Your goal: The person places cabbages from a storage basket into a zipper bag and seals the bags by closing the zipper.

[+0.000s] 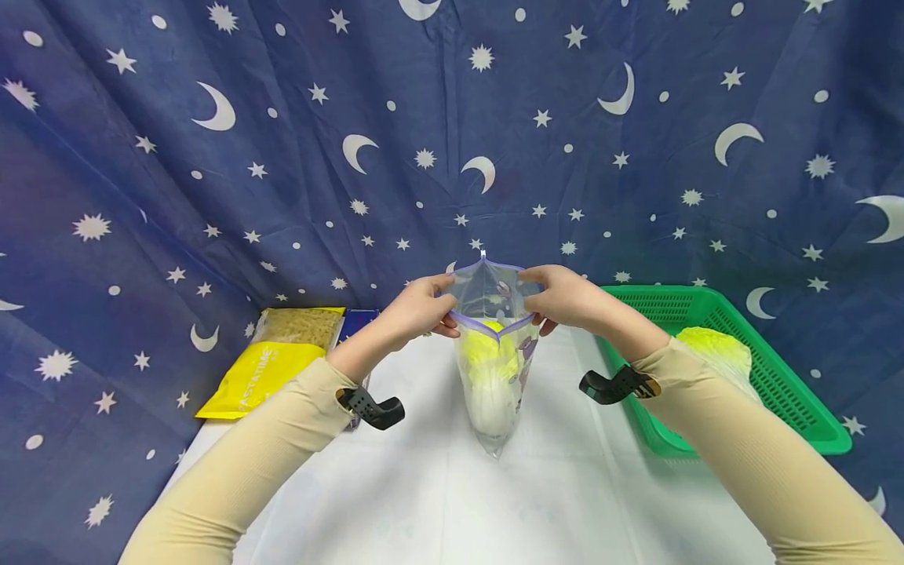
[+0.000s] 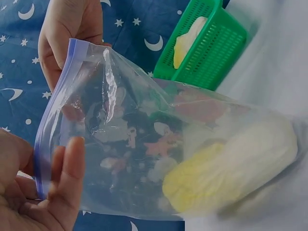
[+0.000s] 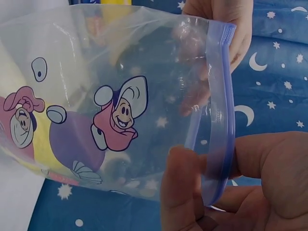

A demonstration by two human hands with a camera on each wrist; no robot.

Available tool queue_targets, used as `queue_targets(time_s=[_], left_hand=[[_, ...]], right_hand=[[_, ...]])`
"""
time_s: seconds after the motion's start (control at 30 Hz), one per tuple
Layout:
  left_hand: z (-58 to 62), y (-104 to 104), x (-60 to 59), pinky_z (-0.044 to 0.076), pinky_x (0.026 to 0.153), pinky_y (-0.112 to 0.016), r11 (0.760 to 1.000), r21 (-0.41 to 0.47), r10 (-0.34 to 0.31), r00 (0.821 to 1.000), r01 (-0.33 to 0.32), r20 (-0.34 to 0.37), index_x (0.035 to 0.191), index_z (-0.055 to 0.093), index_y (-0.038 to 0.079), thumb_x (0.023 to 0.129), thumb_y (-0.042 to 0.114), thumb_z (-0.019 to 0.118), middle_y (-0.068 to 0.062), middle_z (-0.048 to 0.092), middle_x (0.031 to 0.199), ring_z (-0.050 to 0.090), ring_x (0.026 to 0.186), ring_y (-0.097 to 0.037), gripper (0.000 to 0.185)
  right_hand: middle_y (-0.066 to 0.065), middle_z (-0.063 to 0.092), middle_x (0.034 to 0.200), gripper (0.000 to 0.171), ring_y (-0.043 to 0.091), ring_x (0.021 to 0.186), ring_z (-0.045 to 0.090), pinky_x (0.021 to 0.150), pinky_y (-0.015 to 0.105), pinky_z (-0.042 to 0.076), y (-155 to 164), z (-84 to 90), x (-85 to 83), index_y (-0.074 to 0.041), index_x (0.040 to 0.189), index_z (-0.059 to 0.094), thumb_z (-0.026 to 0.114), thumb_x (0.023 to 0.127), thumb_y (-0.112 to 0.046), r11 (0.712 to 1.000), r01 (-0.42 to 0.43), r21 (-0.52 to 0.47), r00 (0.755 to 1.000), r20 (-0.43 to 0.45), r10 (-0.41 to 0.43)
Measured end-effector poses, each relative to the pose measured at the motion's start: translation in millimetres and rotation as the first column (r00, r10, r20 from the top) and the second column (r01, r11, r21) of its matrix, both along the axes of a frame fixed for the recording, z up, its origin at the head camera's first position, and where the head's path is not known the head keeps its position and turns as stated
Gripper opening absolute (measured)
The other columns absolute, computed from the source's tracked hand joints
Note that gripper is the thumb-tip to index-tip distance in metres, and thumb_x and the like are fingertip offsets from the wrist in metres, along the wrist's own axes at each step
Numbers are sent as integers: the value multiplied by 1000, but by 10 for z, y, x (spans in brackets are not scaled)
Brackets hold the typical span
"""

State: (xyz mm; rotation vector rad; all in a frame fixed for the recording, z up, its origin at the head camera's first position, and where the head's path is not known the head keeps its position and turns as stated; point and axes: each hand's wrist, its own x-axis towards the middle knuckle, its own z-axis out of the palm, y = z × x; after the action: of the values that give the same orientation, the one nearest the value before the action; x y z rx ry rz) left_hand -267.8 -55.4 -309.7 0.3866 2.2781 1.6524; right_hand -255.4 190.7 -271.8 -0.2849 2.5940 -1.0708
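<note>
A clear zip bag (image 1: 526,357) with a purple zip edge and printed cartoon figures stands upright at the middle, its mouth spread wide. Inside its lower part lies a napa cabbage (image 1: 490,384), yellow leaves up and white base down; the left wrist view shows this cabbage (image 2: 231,168) through the plastic. My left hand (image 1: 420,306) pinches the left side of the rim between thumb and fingers. On the opposite side my right hand (image 1: 561,298) pinches the rim the same way. In the right wrist view the zip edge (image 3: 226,106) runs between thumb and fingers.
At the right stands a green plastic basket (image 1: 791,377) with another napa cabbage (image 1: 720,353) in it, partly behind the right forearm. A yellow pasta bag (image 1: 261,377) lies at the left, beside a dark blue package (image 1: 359,320). A star-patterned curtain (image 1: 452,118) hangs behind the white table (image 1: 537,502).
</note>
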Motion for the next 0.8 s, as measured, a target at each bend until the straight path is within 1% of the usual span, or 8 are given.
queue_targets(time_s=[0.1, 0.27, 0.37, 0.47, 0.57, 0.63, 0.7, 0.8], left_hand=[[0, -36, -2, 63, 76, -36, 1000, 12, 7, 1000, -7, 13, 159, 29, 1, 98, 1, 43, -23, 55, 131, 68, 64, -17, 63], [16, -112, 6, 61, 65, -28, 999, 16, 28, 1000, -28, 14, 159, 29, 0, 99, 3, 43, -19, 62, 90, 71, 65, -19, 62], [42, -174, 23, 60, 65, -27, 998, 28, 49, 999, -49, -8, 159, 31, 2, 100, 4, 44, -17, 62, 84, 71, 65, -19, 61], [69, -229, 41, 63, 76, -34, 997, 53, 63, 998, -61, -25, 160, 31, 4, 99, 4, 43, -22, 61, 97, 69, 66, -19, 61], [91, -275, 66, 62, 82, -38, 996, 51, 71, 996, -69, -49, 160, 30, 6, 98, 4, 44, -23, 59, 123, 68, 68, -20, 64], [97, -305, 82, 62, 82, -37, 997, 38, 73, 995, -71, -62, 161, 28, 8, 99, 5, 44, -18, 52, 145, 68, 69, -19, 65], [99, -334, 102, 62, 80, -35, 997, 21, 78, 995, -76, -67, 163, 26, 10, 100, 6, 44, -8, 36, 162, 68, 70, -20, 65], [86, -376, 121, 62, 79, -32, 996, 4, 90, 994, -90, -68, 163, 24, 13, 101, 7, 45, -1, 24, 168, 67, 72, -21, 66]], right_hand=[[17, 33, 162, 67, 25, 84, 65, 71, 37, 63, -16, 2, 2, -2, 160, 31, 50, 96, -3, 1000, -3, -16, 1000, 1, 3], [16, 31, 163, 67, 26, 85, 66, 73, 38, 62, -45, 2, 10, -4, 160, 31, 51, 96, -3, 999, -1, -45, 1000, -7, 1], [16, 30, 164, 68, 26, 86, 68, 75, 39, 63, -66, -8, 15, -4, 161, 29, 53, 97, -3, 998, -3, -69, 1000, 1, 3], [17, 28, 165, 68, 27, 90, 70, 76, 39, 63, -89, -43, 11, -4, 161, 28, 54, 98, -4, 995, -10, -96, 1000, 15, 12], [17, 28, 165, 69, 26, 89, 72, 76, 38, 63, -123, -103, 6, -5, 161, 29, 56, 98, -4, 994, -16, -112, 1000, 22, 19], [18, 28, 164, 70, 25, 87, 73, 78, 39, 63, -158, -165, -7, -5, 161, 29, 56, 97, -3, 992, -20, -127, 999, 24, 23], [19, 28, 164, 70, 24, 85, 73, 79, 39, 63, -199, -237, -18, -5, 161, 29, 56, 96, -1, 990, -22, -137, 999, 23, 25], [20, 29, 163, 71, 24, 83, 74, 83, 40, 62, -266, -365, -43, -5, 160, 31, 57, 94, 0, 988, -25, -154, 1000, 15, 27]])
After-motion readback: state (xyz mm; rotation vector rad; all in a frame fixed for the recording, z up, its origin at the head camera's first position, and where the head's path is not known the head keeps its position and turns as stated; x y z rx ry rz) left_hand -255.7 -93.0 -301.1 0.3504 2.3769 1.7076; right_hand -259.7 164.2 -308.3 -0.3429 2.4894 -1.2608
